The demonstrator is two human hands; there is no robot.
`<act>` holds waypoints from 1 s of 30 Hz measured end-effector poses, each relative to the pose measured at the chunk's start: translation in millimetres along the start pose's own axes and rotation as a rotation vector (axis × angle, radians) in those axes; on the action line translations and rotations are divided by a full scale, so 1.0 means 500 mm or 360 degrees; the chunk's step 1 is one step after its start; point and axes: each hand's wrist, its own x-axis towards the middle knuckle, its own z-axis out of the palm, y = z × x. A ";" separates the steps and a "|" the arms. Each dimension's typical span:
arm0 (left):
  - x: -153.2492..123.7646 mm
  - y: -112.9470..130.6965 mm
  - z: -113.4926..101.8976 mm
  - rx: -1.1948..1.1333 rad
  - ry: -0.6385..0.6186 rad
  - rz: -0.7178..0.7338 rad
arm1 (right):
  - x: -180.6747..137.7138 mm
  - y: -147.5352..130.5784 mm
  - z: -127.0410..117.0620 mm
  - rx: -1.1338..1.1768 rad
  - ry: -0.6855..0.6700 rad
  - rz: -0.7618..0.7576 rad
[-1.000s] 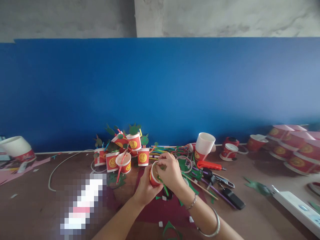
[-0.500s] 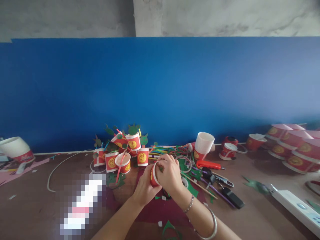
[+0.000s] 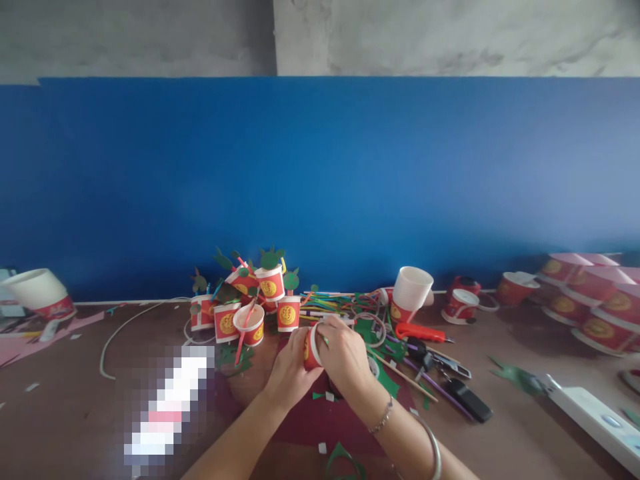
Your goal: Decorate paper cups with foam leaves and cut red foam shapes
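My left hand [image 3: 293, 373] is wrapped around a small red-and-white paper cup [image 3: 311, 348] with a yellow emblem. The cup lies tilted on its side, its mouth turned right. Over that mouth my right hand [image 3: 345, 350] is closed, its fingertips hidden at or inside the rim; what they pinch cannot be made out. A small green spot shows by its fingers. Below both hands lies a dark red sheet [image 3: 330, 423]. Behind them stand similar cups [image 3: 289, 315] with green paper cut-outs and straws, one cup [image 3: 249, 325] leaning with its opening toward me.
To the right are stacked white cups [image 3: 413, 288], an orange utility knife [image 3: 423, 332], black keys [image 3: 467, 399], a power strip [image 3: 595, 420] and piled red cups [image 3: 607, 327]. Coloured straws [image 3: 325, 303] lie behind my hands, green paper scraps [image 3: 345, 461] in front. A blue wall panel [image 3: 320, 180] closes the back.
My right hand has shifted slightly over the cup's mouth, and its fingers sit differently at the rim. My left hand keeps its hold. The whole view has moved a little.
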 end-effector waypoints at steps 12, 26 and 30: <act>0.003 0.011 -0.004 -0.0190 0.0009 -0.0057 | 0.012 0.010 -0.006 0.0607 0.0039 0.0138; 0.008 0.024 -0.007 -0.0560 0.0069 -0.0224 | 0.008 0.006 -0.028 0.0195 -0.0001 0.0032; 0.007 0.025 -0.007 -0.0587 -0.0002 -0.0236 | 0.010 0.008 -0.027 0.0014 -0.0057 -0.0008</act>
